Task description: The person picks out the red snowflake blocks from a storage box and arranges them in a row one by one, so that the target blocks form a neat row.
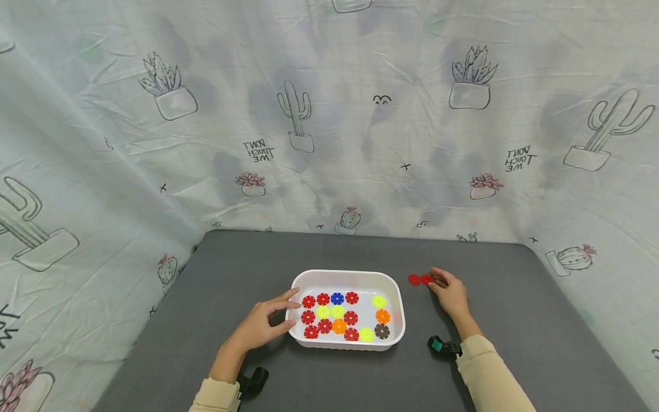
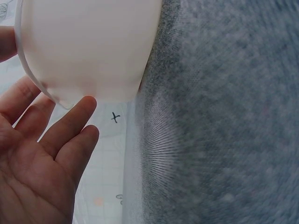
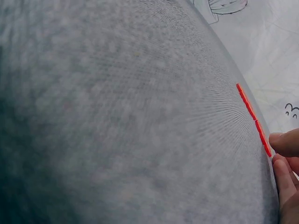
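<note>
A white plastic tray (image 1: 350, 344) sits on the table in the head view. Inside lie notched snowflake discs, among them a blue disc (image 1: 337, 298), an orange disc (image 1: 382, 316) and a dark grey disc (image 1: 382, 331), plus several red and yellow ones. My left hand (image 1: 265, 321) rests its fairly straight fingers against the tray's left end; the left wrist view has them spread along the rim (image 2: 29, 70). Right of the tray, my right hand (image 1: 451, 294) pinches the edge of a red disc (image 1: 425, 279). Another red disc (image 1: 414, 280) adjoins it, both flat on the table.
The dark grey table (image 1: 309, 252) runs back to a pale curtain (image 1: 350, 143) printed with cacti. Black straps with mounts circle both wrists, the right mount (image 1: 443, 346) bearing a green part. Beige sleeves (image 1: 489, 372) cover the forearms.
</note>
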Tool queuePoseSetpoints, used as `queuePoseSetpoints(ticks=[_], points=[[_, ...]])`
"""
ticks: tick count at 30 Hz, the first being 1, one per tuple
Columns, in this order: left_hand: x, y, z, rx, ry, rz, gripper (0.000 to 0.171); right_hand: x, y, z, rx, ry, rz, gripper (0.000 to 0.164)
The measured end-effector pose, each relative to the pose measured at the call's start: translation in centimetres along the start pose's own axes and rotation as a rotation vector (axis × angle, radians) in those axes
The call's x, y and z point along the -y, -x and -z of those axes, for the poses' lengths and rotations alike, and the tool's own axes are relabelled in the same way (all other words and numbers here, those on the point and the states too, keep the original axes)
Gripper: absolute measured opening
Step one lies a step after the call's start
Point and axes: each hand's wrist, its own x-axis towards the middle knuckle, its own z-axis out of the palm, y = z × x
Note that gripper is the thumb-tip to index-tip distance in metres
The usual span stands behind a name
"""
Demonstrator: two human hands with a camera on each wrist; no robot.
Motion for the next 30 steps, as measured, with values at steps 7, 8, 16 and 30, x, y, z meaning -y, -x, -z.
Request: queuePoseSetpoints(ticks=[7,8,16,30], points=[[0.0,0.1,0.0,-0.006,-0.009,-0.015,0.033,0.0,0.1,0.0,0.01,-0.082,-0.013,0.046],[0.0,0.1,0.0,-0.006,-0.007,-0.012,0.033,0.0,0.2,0.0,0.012,-0.096,-0.015,0.047],[0.1,0.2,-0.2,-0.007,-0.005,0.001,0.033,0.5,0.3,0.1,0.014,-0.159,0.015,0.05],[0.1,0.0,0.0,-0.005,0.003,0.005,0.034,3.9,0.5,0.0,0.098,-0.139,0.118,0.057]])
